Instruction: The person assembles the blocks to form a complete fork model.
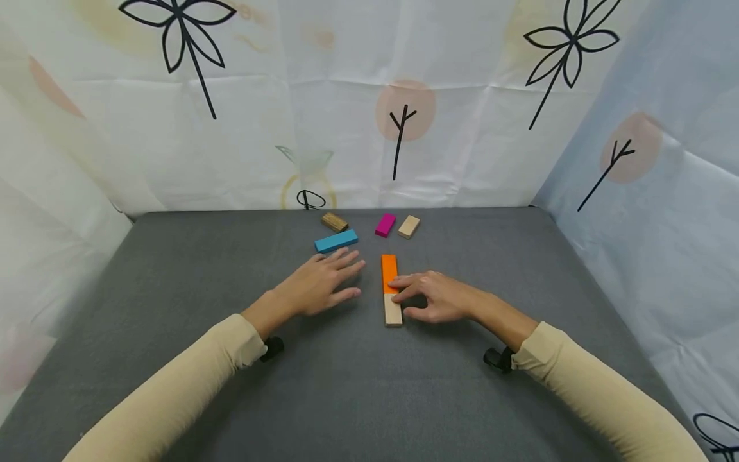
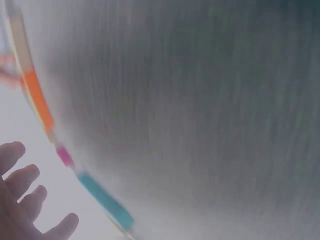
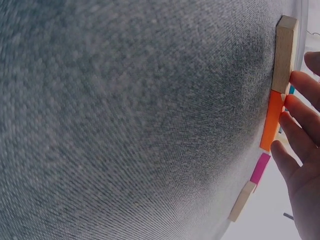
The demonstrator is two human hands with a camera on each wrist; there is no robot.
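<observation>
Two flat blocks lie end to end in a line pointing away from me: an orange block and, nearer, a plain wooden block. At their joint, my right hand reaches in from the right, its fingertips at their upper faces and right edge. In the right wrist view its fingers are spread loosely beside both blocks. Over the cloth to the left, my left hand has its fingers extended and holds nothing. Just beyond its fingertips lies a blue block. The left wrist view is blurred.
Toward the back of the grey table sit a brown block, a magenta block and a small plain wooden block. A white printed cloth hangs behind the table, with more hanging fabric at both sides.
</observation>
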